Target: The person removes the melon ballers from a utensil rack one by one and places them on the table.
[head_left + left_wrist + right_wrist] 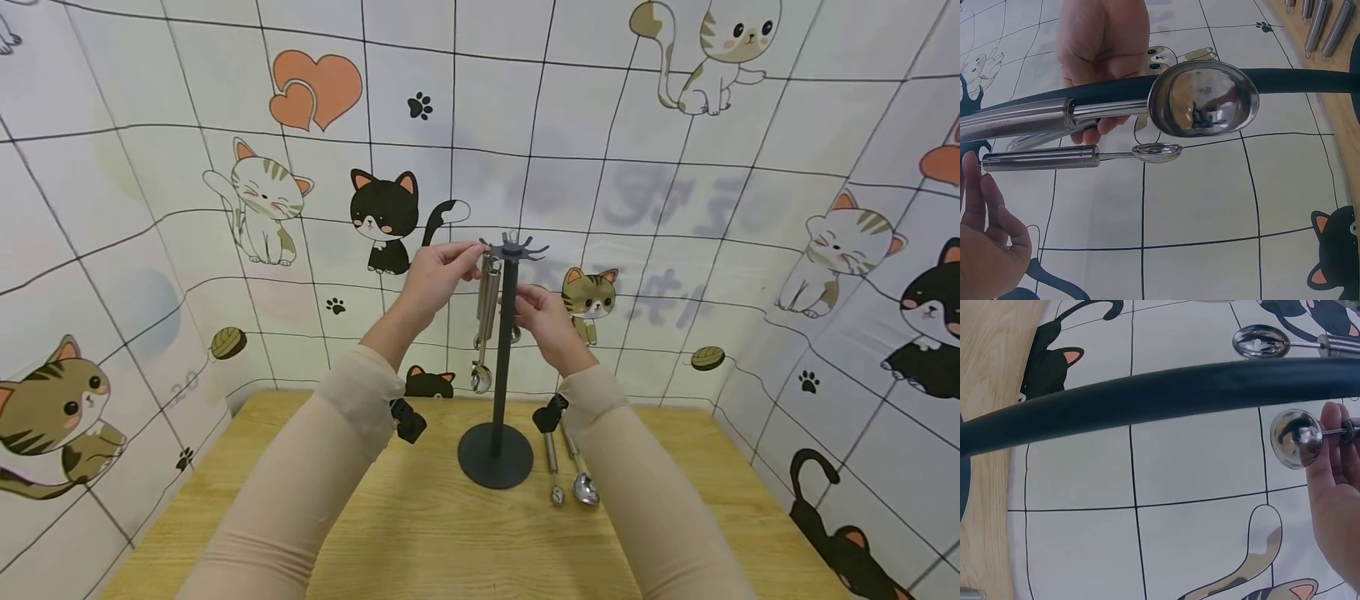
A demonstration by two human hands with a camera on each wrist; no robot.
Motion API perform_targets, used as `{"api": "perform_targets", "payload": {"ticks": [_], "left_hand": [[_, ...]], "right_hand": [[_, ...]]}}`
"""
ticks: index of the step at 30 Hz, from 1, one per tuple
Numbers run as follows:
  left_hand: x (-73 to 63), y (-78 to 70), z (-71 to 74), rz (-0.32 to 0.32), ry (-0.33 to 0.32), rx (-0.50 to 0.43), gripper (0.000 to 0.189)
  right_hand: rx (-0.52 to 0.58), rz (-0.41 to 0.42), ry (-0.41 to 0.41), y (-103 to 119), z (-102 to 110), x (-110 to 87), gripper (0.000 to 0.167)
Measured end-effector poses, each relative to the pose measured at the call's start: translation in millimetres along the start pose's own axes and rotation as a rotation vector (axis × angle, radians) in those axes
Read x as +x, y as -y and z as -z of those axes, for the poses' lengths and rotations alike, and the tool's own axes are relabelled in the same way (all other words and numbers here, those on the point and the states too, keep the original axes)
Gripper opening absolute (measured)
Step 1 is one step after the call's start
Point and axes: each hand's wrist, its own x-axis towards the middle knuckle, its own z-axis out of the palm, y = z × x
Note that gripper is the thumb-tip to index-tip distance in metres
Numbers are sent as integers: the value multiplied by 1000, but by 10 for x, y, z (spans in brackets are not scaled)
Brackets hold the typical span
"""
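Note:
A dark stand with a round base and a ring of hooks stands upright on the table. My left hand is up at the hooks, its fingertips pinching the handle end of a small steel scoop. Beside that one, a larger steel scoop hangs bowl down along the pole. On the pole's other side, my right hand grips a round-bowled scoop, fingers by its neck just above the bowl. The pole partly hides this scoop in the head view.
More steel scoops lie on the wooden table right of the base, among them a small one and a large one, partly covered by my right forearm. A cat-print sheet surrounds the table at the back and sides.

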Motion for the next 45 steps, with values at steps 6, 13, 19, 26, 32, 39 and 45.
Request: {"api": "perform_targets", "payload": {"ticks": [6, 13, 19, 26, 32, 39, 45], "left_hand": [[22, -4, -37, 9, -16, 43, 31], [41, -34, -103, -3, -14, 67, 30], [58, -32, -109, -20, -18, 72, 29], [82, -47, -96, -13, -12, 79, 27], [78, -67, -77, -18, 13, 36, 27], [108, -63, -24, -19, 65, 15, 27], [118, -78, 9, -13, 111, 7, 26]], "right_hand": [[35, -27, -16, -64, 104, -71, 40], [55, -55, -30, -152, 204, -169, 45], [61, -27, -15, -205, 279, -202, 42], [64, -41, -24, -242, 357, -234, 43], [73, -45, -34, -268, 393, -259, 39], [81, -39, -6, -307, 439, -267, 38], [80, -56, 17, -334, 502, -312, 41]]}}
